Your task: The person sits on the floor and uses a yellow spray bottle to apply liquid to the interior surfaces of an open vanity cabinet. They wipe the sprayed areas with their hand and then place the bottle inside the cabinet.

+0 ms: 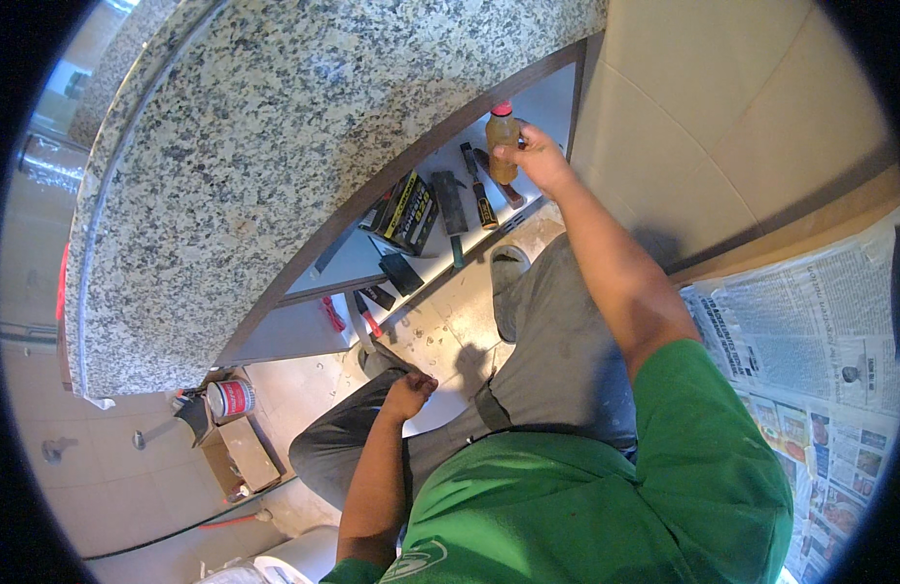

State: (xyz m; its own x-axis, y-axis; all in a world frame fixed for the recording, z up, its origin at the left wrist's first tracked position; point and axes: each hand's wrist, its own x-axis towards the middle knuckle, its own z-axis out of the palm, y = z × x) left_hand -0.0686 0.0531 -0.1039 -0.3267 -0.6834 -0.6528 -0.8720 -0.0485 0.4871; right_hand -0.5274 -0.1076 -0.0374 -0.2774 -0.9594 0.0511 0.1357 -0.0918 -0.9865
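Observation:
My right hand (540,162) is closed around a small clear bottle (504,146) of yellowish liquid with a red cap. It holds the bottle upright inside the cabinet under the granite counter. Beside the bottle on the shelf lie a black-and-yellow handled tool (483,202), a brown strip-like piece (509,192) and a dark flat block (449,201). A black-and-yellow box (408,212) stands to their left. My left hand (411,395) rests near my left knee with curled fingers; whether anything is in them is hidden.
The speckled granite countertop (275,146) overhangs the shelf. A red-and-black tool (368,316) lies lower in the cabinet. At left are a white tub with a red label (231,399) and a cardboard box (248,453). Newspaper sheets (810,331) cover a surface at right.

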